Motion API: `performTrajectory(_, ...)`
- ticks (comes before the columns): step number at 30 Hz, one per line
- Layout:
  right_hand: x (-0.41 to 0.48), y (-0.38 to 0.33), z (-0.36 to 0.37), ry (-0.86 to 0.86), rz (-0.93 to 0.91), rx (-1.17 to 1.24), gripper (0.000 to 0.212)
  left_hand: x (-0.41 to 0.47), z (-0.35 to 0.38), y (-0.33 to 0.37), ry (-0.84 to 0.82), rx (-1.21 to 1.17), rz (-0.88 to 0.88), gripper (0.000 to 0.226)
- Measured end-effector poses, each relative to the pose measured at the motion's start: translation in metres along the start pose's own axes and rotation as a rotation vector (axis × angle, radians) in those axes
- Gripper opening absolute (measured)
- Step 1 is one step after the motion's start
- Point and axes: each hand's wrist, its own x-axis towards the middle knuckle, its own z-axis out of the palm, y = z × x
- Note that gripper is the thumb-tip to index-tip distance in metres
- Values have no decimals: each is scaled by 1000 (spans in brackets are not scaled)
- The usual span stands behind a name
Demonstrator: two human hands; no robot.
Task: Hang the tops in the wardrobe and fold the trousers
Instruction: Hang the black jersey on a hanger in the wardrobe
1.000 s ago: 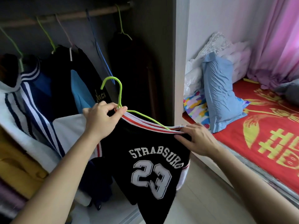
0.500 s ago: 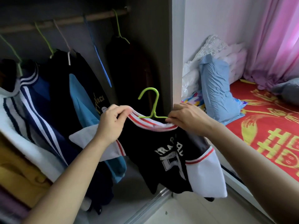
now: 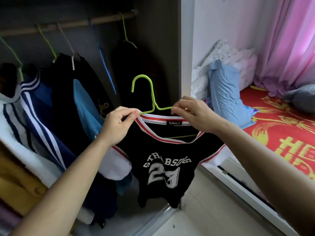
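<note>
A black jersey (image 3: 163,166) with white sleeves, a red-and-white collar and the number 23 hangs on a lime green hanger (image 3: 150,92) in front of the open wardrobe. My left hand (image 3: 117,125) pinches the collar at its left end. My right hand (image 3: 192,114) pinches the hanger's right arm and the collar there. The hook stands upright, below the wooden rail (image 3: 68,24) and apart from it. The jersey's front faces me, its hem hanging near the wardrobe's floor track.
Several garments hang on the rail at the left, and a bare blue hanger (image 3: 105,65) and a dark top (image 3: 133,68) hang further right. The white wardrobe side panel (image 3: 186,57) stands right of the jersey. A bed with a red cover (image 3: 281,130), a blue pillow (image 3: 225,92) and pink curtains lies at the right.
The jersey has been turned to face me and spread on the hanger. The hanger now stands upright and higher, and my hands have moved apart to the two ends of the collar.
</note>
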Motion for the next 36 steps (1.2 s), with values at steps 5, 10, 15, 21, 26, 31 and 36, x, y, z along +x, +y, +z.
performTrajectory(5, 14, -13, -9, 83, 34, 28, 18, 5, -14, 1, -63, -66, -52, 26)
performTrajectory(10, 15, -29, -17, 1, 174, 36, 25, 6, -35, -16, -219, -115, -115, 22)
performTrajectory(15, 13, -48, -29, -469, 483, 561, 21, 7, -26, -32, -249, -87, -75, 25)
performTrajectory(21, 23, -72, -18, -336, 522, 769, 27, 37, -51, -60, -16, 802, 177, 41)
performTrajectory(26, 45, -94, 21, -270, 438, 811, 30, 47, -104, -82, 274, 1105, 187, 49)
performTrajectory(31, 80, -116, 49, -77, 463, 900, 26, 48, -131, -100, 186, 969, 53, 62)
performTrajectory(36, 136, -141, 69, 95, 401, 987, 22, 48, -149, -108, 130, 962, 64, 67)
